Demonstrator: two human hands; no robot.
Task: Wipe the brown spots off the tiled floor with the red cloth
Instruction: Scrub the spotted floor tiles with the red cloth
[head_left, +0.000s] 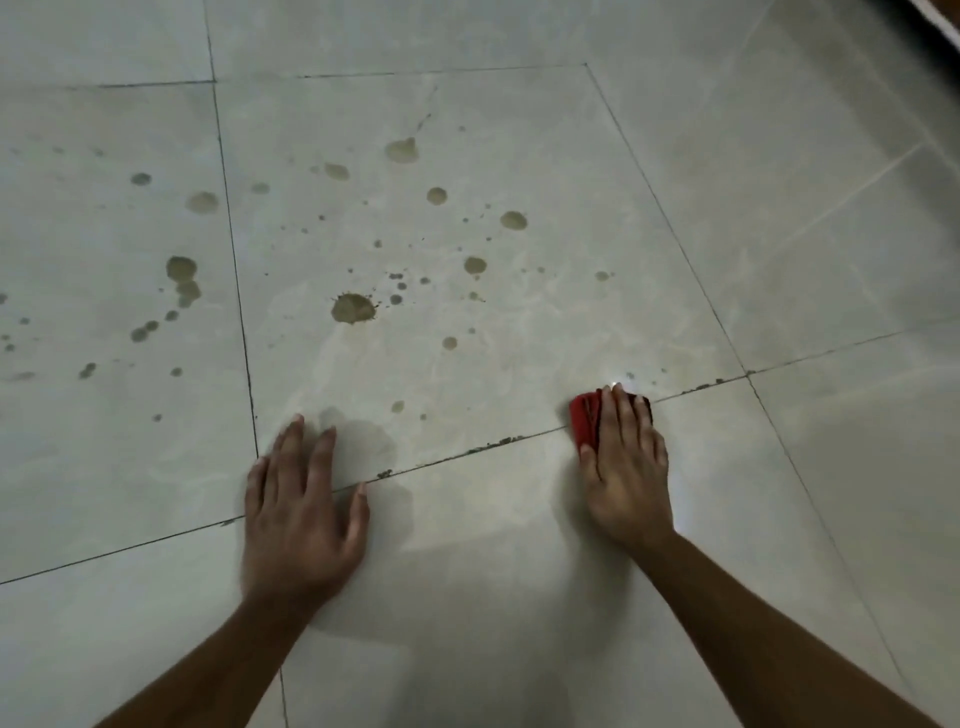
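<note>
My right hand (626, 467) lies flat on a folded red cloth (584, 418), pressing it to the pale tiled floor (519, 571) on a grout line. Only the cloth's left and far edges show past my fingers. My left hand (301, 509) rests palm down on the floor to the left, fingers spread, holding nothing. Several brown spots are scattered ahead of both hands. The largest spot (353, 308) is in the middle tile, with others such as a spot (401, 150) farther off and a double spot (183, 278) on the left tile.
Dark grout lines (236, 260) cross between the large tiles, with brown specks along the grout line (493, 444) between my hands. A faint damp smear (363, 441) lies beside my left fingers. A dark object's edge (935, 31) sits at the top right corner.
</note>
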